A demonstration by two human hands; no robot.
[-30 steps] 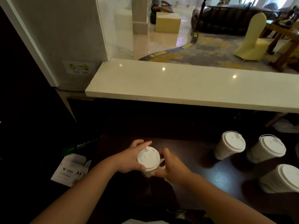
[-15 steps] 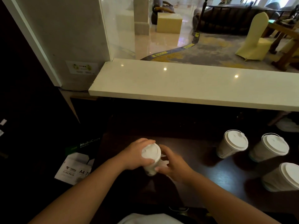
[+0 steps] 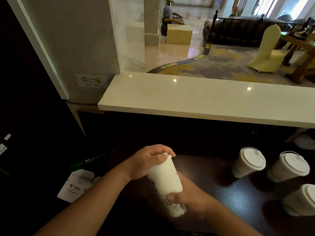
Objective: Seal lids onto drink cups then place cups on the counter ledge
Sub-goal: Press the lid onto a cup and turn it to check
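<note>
- Cup (image 3: 164, 178) – white, tilted, lid end up-left; held over the dark surface (image 3: 226, 198) between both hands.
- Left hand (image 3: 146, 163) – fingers (image 3: 166, 151) curled over the cup's top/lid rim.
- Right hand (image 3: 190, 195) – fingers wrapped round the cup's lower end; base blurred.
- 3 lidded cups (image 3: 249, 161) – upright on the surface, well right of the fingers.
- Counter ledge (image 3: 204, 99) – pale, beyond the fingers.
- Paper box (image 3: 80, 181) – left of the fingers.
</note>
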